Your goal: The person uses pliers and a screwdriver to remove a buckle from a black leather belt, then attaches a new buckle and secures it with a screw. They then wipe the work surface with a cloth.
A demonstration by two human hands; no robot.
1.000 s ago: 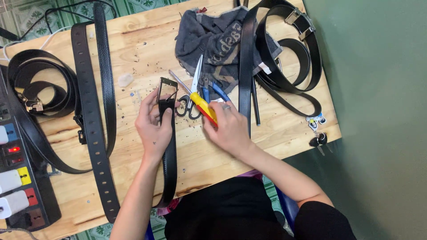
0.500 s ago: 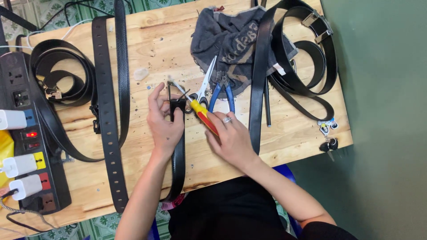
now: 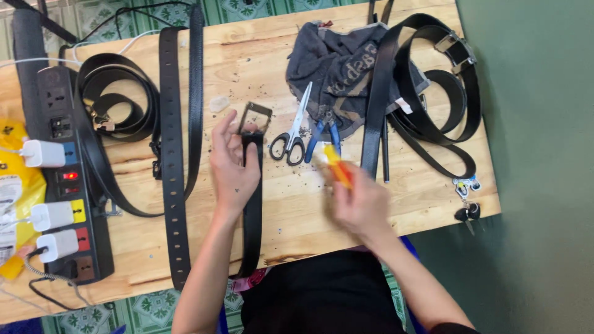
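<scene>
Buckle-fitting step: left hand pinches the black belt beside its buckle; right hand grips an orange-handled tool, needing careful aim.

The right hand and the yellow-handled tool it grips are smeared with motion blur, so the tool's tip and kind cannot be told. The black belt under the left hand drops off the table's near edge, its end hidden. The power strip and yellow bag are cut by the left edge.
</scene>
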